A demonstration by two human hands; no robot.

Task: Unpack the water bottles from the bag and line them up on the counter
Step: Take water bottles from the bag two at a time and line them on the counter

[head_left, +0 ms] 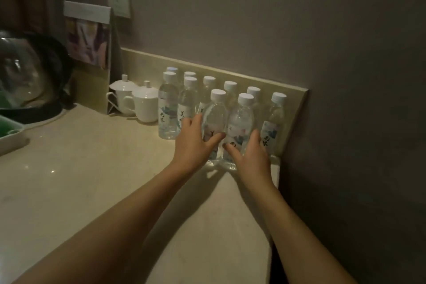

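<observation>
Right of centre, both hands grip front-row water bottles.
Left hand (192, 143) wraps its fingers around one front bottle (214, 122); right hand (250, 157) clasps the neighbouring bottle (241, 124). Behind them more capped bottles (168, 108) stand against the backsplash on the counter (92, 168), two lidded white cups (145, 105) at their left.

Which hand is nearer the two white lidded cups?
Left. The left hand grips a front bottle just right of the lidded cups; the right hand sits farther right.
</observation>
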